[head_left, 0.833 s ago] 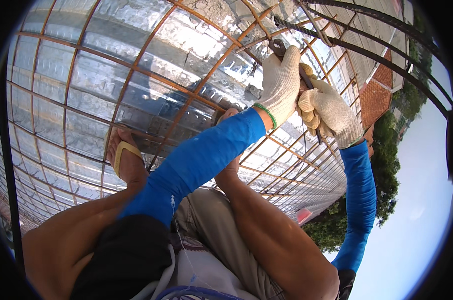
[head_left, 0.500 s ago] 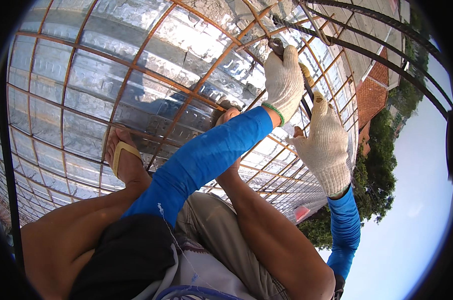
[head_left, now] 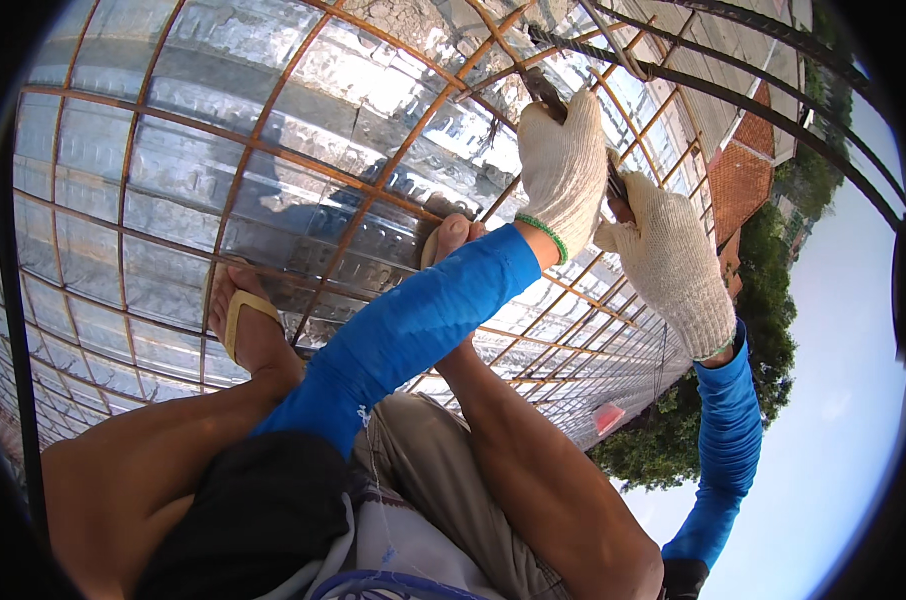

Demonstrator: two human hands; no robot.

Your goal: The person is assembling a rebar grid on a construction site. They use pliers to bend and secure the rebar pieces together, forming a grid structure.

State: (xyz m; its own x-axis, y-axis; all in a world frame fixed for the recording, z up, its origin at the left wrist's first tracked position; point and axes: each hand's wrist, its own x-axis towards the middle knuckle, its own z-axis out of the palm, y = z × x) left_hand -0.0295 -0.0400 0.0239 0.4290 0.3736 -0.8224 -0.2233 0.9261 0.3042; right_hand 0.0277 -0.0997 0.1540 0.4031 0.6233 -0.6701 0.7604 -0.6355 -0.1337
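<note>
My left hand (head_left: 563, 160), in a white knit glove with a green cuff, is closed around dark metal pincers (head_left: 545, 92). The head of the tool pokes out past the fingers, beside a crossing of rusty bars in the steel mesh (head_left: 378, 190). To its right, my gloved right hand (head_left: 668, 250) has its fingers curled on a dark metal piece (head_left: 618, 187), which looks like the handle end of the same pincers. Bare fingertips show through that glove. The left glove hides the middle of the tool.
Shiny corrugated metal sheets (head_left: 188, 155) lie under the mesh, and my feet in yellow-strapped sandals (head_left: 248, 315) stand there. Thick dark ribbed bars (head_left: 753, 100) arch across the upper right. A tiled roof (head_left: 743, 165), trees (head_left: 748, 345) and sky lie beyond the right edge.
My right hand has moved right and slightly up, its fingers now curled more tightly round the dark metal. The left hand has shifted slightly left, and the pincers' head has turned.
</note>
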